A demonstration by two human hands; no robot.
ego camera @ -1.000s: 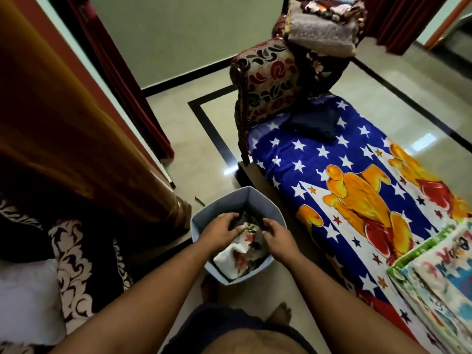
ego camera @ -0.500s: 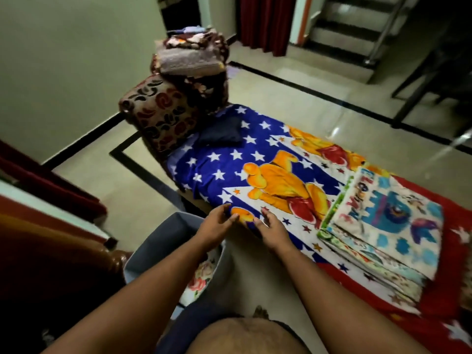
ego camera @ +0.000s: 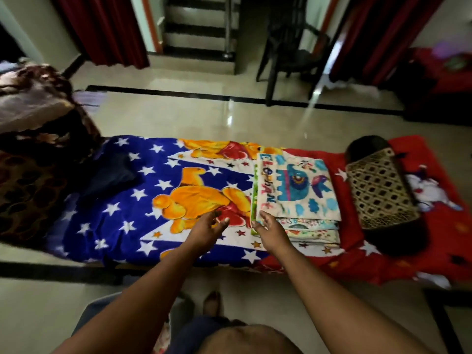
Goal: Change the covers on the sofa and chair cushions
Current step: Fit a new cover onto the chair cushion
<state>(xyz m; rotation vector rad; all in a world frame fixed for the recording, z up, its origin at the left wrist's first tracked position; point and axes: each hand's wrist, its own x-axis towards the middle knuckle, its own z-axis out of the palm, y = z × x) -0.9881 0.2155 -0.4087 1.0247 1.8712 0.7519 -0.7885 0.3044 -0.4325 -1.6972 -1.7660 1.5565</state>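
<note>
**Both hands out over the low bed, stack of covers right under the right one**

From the head camera: both arms reach forward across the low bed (ego camera: 127, 226), which is draped in a blue star-print blanket with a yellow bear. The left hand (ego camera: 208, 226) hangs above the bear's red shirt, fingers loosely spread, gripping nothing. The right hand (ego camera: 268, 227) is at the near left corner of the folded covers (ego camera: 297, 190), fingers extended and touching the stack's edge; I can't tell if they've got hold of a layer, but they look straight rather than curled. The stack sits on the bed, a top piece with blue shapes and lettering and several more folded beneath.

Just right of the stack, on the red part of the blanket, lies a bolster (ego camera: 383, 190) in a dark-and-gold diamond pattern. Off to the left, a dark folded cloth (ego camera: 112, 177) rests on the blue, and beyond it a heap of brown floral cushions (ego camera: 33, 149). Across the glossy floor stand a dark chair (ego camera: 288, 52), maroon curtains (ego camera: 102, 26) and a staircase (ego camera: 196, 24). Near the person's feet, a grey bin's (ego camera: 102, 312) rim peeks out.
</note>
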